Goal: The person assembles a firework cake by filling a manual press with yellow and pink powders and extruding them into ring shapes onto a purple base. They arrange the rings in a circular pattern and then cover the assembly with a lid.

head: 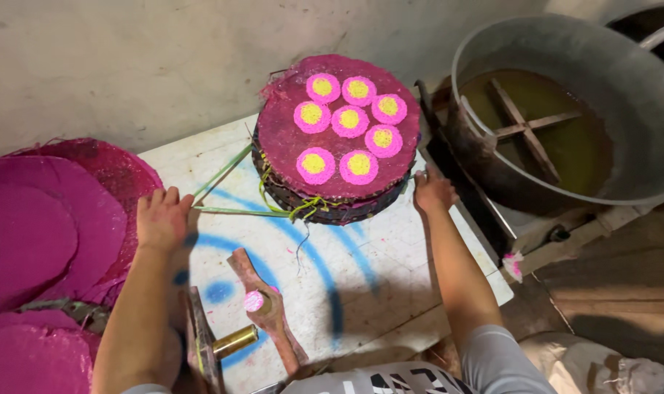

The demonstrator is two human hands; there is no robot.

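Note:
A stack of round magenta discs stands on a white board marked with blue paint. The top disc carries several pink rounds with yellow centres. Green straps run from the stack's left side to my left hand, whose closed fingers pull them taut. My right hand rests at the stack's right lower edge, fingers against it.
A large metal tub with yellowish liquid and a wooden cross inside stands at the right. Flat magenta sheets pile up at the left. A wooden tool with a pink tip and a brass-ended tool lie near the front.

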